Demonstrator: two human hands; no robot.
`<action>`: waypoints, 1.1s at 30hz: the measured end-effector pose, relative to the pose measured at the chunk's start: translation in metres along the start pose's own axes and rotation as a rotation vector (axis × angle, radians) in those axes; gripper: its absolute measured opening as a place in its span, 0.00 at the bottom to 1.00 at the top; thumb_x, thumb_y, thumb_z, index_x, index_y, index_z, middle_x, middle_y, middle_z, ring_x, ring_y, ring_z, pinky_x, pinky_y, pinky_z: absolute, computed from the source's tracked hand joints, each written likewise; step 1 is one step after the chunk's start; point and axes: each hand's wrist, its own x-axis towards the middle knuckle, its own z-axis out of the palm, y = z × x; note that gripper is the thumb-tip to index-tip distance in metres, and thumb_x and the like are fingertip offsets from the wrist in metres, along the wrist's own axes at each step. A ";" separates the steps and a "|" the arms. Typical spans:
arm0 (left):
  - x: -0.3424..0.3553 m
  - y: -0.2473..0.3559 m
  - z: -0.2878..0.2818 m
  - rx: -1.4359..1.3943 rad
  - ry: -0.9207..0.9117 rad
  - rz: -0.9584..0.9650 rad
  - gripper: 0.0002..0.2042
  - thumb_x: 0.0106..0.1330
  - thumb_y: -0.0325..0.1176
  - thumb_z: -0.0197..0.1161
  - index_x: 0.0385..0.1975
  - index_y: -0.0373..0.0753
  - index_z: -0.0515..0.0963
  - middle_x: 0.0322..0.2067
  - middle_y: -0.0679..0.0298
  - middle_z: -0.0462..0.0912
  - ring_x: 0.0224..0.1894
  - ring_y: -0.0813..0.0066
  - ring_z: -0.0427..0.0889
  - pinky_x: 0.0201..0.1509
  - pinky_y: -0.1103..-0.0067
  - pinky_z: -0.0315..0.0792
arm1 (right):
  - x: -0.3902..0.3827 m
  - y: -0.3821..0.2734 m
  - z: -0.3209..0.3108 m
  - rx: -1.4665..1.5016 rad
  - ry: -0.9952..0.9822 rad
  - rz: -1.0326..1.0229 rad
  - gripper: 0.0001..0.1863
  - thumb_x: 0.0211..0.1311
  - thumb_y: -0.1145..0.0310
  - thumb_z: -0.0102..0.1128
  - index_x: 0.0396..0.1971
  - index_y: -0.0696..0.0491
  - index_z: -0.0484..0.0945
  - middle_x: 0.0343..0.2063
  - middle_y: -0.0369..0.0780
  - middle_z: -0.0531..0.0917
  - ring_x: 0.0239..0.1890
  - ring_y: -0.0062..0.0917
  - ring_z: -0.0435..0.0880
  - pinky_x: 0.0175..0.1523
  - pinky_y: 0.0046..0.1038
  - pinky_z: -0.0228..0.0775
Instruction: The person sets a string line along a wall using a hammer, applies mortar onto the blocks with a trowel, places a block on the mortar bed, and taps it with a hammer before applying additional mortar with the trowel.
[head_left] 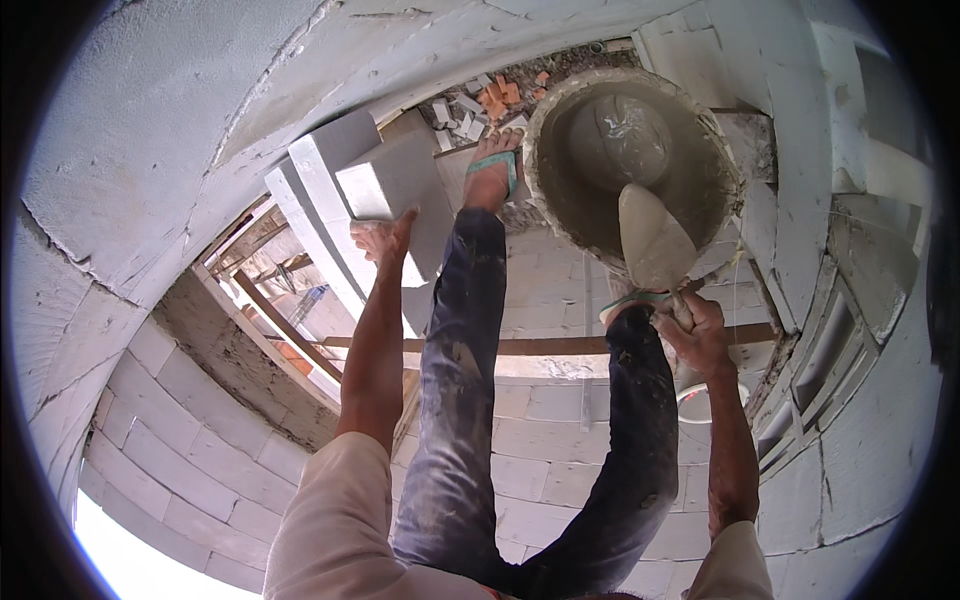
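Wall point(170, 110) of pale masonry sweeps from 9 to 12 o'clock, hemming in the worker. From where I stand, the tub point(537, 150) of grey mortar sits at 1 o'clock, its rim thickly crusted. If an elbow or knee knocked that rim, the tub might rock.

Pale blocks stack at 10 o'clock, just beside timber point(287, 323) that crosses an open gap. The upper block point(390, 175) lies skewed on the others; a sideways push could tip it, I'd say, either toward the gap or onto the forward foot point(487, 185) at 12 o'clock. That foot wears only an open sandal point(513, 172), and rubble point(495, 100) lies close beyond its toes, so a misstep there might turn an ankle.

The left hand point(380, 238) touches the upper block's near end, fingers bent and close together; I cannot tell whether it grips or merely rests. Should the block shift, those fingers could get pinched.

At 3 o'clock the right hand point(692, 335) has its fingers curled round the handle of the trowel point(655, 240). The blade slants across the tub's near rim, just beside the rear foot point(612, 295). A loose wrist or slick handle could let mortar slop there.
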 end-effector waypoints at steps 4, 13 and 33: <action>0.007 -0.013 -0.015 0.078 -0.046 0.186 0.65 0.42 0.59 0.83 0.65 0.12 0.50 0.63 0.36 0.59 0.69 0.41 0.61 0.74 0.57 0.60 | 0.004 -0.013 0.001 -0.025 -0.014 0.003 0.09 0.59 0.73 0.73 0.33 0.58 0.80 0.24 0.34 0.84 0.25 0.12 0.77 0.32 0.23 0.73; 0.022 -0.017 -0.014 0.012 -0.080 0.387 0.59 0.43 0.52 0.85 0.61 0.13 0.54 0.60 0.36 0.66 0.63 0.45 0.69 0.68 0.60 0.67 | 0.010 -0.014 0.017 -0.024 0.033 -0.061 0.09 0.59 0.72 0.72 0.33 0.58 0.80 0.24 0.35 0.85 0.26 0.14 0.79 0.34 0.24 0.75; -0.243 -0.089 -0.335 -0.180 -0.115 0.822 0.59 0.39 0.36 0.85 0.72 0.32 0.51 0.61 0.46 0.66 0.62 0.48 0.68 0.70 0.60 0.65 | -0.104 -0.163 -0.003 0.038 -0.032 -0.070 0.10 0.62 0.72 0.71 0.38 0.59 0.81 0.26 0.34 0.82 0.26 0.15 0.76 0.33 0.25 0.72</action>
